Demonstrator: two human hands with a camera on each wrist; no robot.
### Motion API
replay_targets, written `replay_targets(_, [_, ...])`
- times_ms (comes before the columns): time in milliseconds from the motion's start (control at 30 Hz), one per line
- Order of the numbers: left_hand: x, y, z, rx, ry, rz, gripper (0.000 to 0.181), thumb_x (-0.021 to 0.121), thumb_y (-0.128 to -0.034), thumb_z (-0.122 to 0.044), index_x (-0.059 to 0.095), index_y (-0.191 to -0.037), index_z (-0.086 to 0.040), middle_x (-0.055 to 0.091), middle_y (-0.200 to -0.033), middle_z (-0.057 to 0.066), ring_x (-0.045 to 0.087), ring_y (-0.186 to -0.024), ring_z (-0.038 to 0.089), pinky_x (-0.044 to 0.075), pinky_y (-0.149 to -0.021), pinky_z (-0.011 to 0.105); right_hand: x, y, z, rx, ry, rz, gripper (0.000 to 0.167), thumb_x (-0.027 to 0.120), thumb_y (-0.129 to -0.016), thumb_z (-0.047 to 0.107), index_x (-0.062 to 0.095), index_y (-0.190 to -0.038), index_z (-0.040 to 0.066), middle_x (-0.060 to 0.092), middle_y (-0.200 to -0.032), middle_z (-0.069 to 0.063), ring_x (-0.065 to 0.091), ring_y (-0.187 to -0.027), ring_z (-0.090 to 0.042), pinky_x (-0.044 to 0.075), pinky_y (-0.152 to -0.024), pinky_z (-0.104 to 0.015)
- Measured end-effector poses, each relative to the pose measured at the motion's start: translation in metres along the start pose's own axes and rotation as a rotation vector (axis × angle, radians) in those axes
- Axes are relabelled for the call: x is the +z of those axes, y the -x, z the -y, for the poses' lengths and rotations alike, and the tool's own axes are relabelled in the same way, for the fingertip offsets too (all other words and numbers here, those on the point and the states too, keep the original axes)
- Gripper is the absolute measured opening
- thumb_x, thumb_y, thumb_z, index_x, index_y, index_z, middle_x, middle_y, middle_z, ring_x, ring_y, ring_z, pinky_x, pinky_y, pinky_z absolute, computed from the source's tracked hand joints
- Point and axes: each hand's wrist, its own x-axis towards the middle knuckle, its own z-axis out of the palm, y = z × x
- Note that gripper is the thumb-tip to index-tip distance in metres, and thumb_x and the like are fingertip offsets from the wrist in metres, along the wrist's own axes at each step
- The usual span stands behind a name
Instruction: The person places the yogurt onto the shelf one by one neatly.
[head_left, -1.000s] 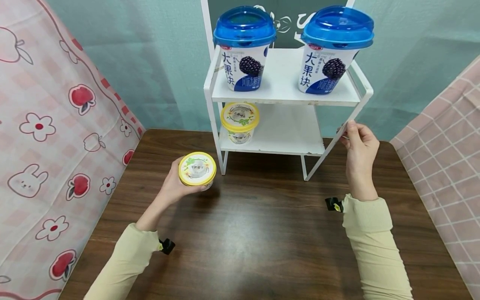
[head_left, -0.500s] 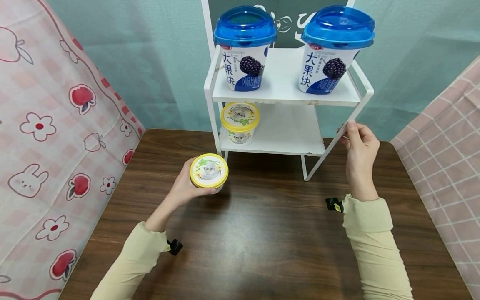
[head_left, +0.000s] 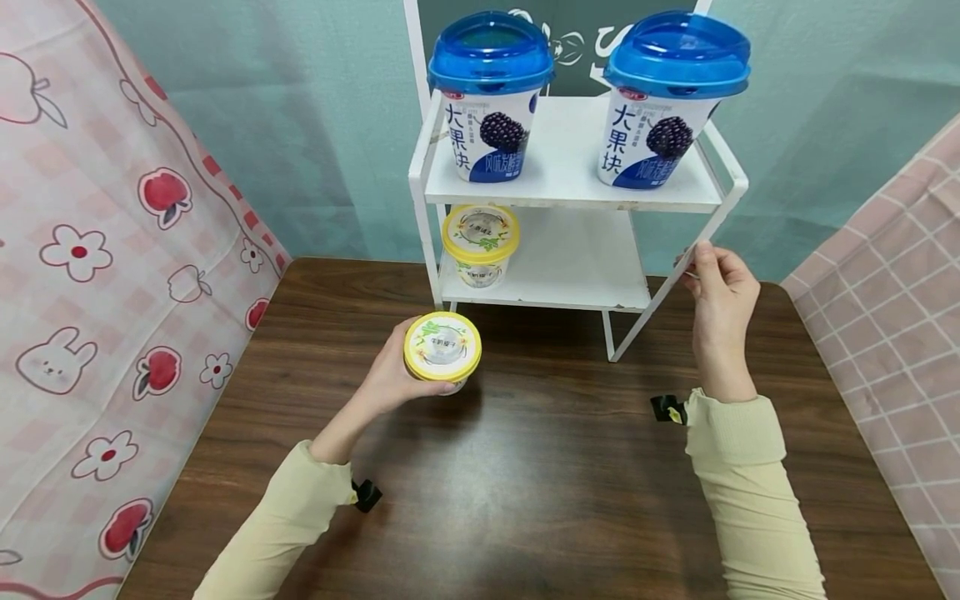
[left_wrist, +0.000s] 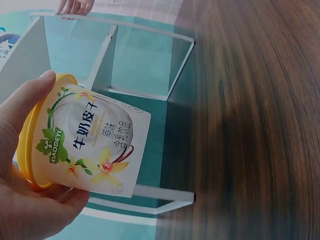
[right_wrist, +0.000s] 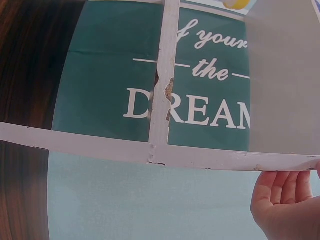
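My left hand [head_left: 386, 379] grips a white dessert cup [head_left: 442, 348] with a yellow lid, held upright above the table in front of the shelf's left side. In the left wrist view, thumb and fingers wrap the cup [left_wrist: 90, 140] near its lid, and its printed side shows. A two-tier white shelf rack [head_left: 577, 271] stands at the back of the table. My right hand [head_left: 722, 308] holds the rack's right side post between thumb and fingers; in the right wrist view, curled fingers [right_wrist: 290, 187] meet the white rail [right_wrist: 215, 159].
Another yellow-lidded cup [head_left: 480, 242] stands on the lower tier at the left. Two yogurt cups with blue domed lids, a left one [head_left: 491, 125] and a right one [head_left: 648, 142], stand on the top tier. Patterned cloth [head_left: 112, 333] borders the brown table [head_left: 525, 500] at left.
My left hand has carried the yellow-lidded cup rightward and slightly toward me. The right hand stays on the rack's post, and the rack has hardly moved.
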Motion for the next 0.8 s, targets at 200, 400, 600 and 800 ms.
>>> replay_targets(200, [0.008, 0.003, -0.021, 0.044, 0.027, 0.017, 0.095, 0.083, -0.0591, -0.005, 0.027, -0.135, 0.005, 0.041, -0.127, 0.022, 0.043, -0.115, 0.034, 0.033, -0.096, 0.051, -0.001, 0.000, -0.001, 0.001, -0.002, 0.003, 0.020, 0.063, -0.085, 0.011, 0.062, -0.081, -0.009, 0.060, -0.075, -0.010, 0.056, -0.073, -0.018, 0.046, -0.065, -0.025])
replay_targets(400, [0.021, -0.006, 0.001, 0.047, 0.012, 0.029, 0.100, 0.087, -0.0577, -0.018, 0.027, -0.138, -0.007, 0.041, -0.128, 0.012, 0.043, -0.116, 0.025, 0.034, -0.097, 0.047, -0.001, 0.000, -0.001, 0.000, 0.002, 0.002, 0.019, 0.062, -0.085, 0.010, 0.062, -0.082, -0.009, 0.060, -0.074, -0.010, 0.056, -0.073, -0.018, 0.046, -0.065, -0.025])
replay_targets(600, [0.029, -0.009, 0.001, 0.065, 0.011, 0.047, 0.102, 0.088, -0.0557, -0.023, 0.029, -0.137, -0.010, 0.042, -0.127, 0.009, 0.044, -0.115, 0.023, 0.035, -0.096, 0.048, 0.000, 0.000, 0.000, -0.003, -0.004, 0.007, 0.020, 0.063, -0.085, 0.011, 0.062, -0.081, -0.009, 0.060, -0.075, -0.010, 0.056, -0.073, -0.018, 0.046, -0.065, -0.025])
replay_targets(800, [0.036, -0.012, -0.004, 0.068, 0.004, 0.068, 0.101, 0.088, -0.0553, -0.024, 0.029, -0.137, -0.012, 0.043, -0.126, 0.006, 0.044, -0.114, 0.021, 0.036, -0.096, 0.046, 0.000, 0.000, 0.000, 0.000, -0.006, 0.004, 0.020, 0.063, -0.085, 0.011, 0.062, -0.081, -0.009, 0.060, -0.075, -0.010, 0.056, -0.073, -0.018, 0.046, -0.066, -0.025])
